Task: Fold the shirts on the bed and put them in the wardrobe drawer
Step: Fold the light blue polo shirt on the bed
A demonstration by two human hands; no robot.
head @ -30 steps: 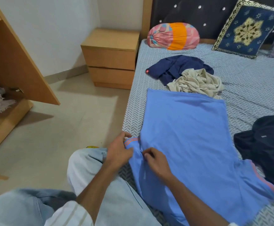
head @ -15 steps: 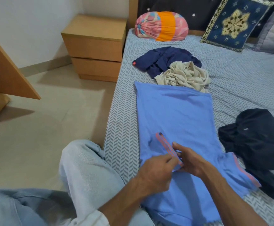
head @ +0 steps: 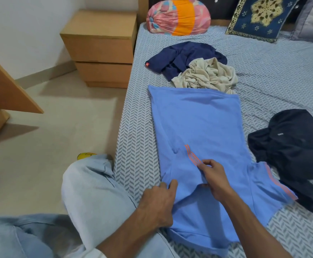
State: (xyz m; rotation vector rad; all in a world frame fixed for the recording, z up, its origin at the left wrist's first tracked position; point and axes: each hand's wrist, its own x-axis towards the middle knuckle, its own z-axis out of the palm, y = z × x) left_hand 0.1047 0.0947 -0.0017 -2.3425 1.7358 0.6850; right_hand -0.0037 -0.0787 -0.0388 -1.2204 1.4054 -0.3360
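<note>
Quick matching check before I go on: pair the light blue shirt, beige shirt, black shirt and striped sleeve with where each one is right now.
1 light blue shirt
2 beige shirt
3 black shirt
4 striped sleeve

A crumpled on the navy shirt
B folded inward, under the right hand
C spread flat, mid-bed
D heaped at right

Pairs: 1-C, 2-A, 3-D, 4-B

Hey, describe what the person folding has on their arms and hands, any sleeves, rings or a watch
Both forearms are bare. The left hand and right hand show no gloves, rings or watch. A pale striped sleeve edge shows at the left arm's bottom frame edge.
</note>
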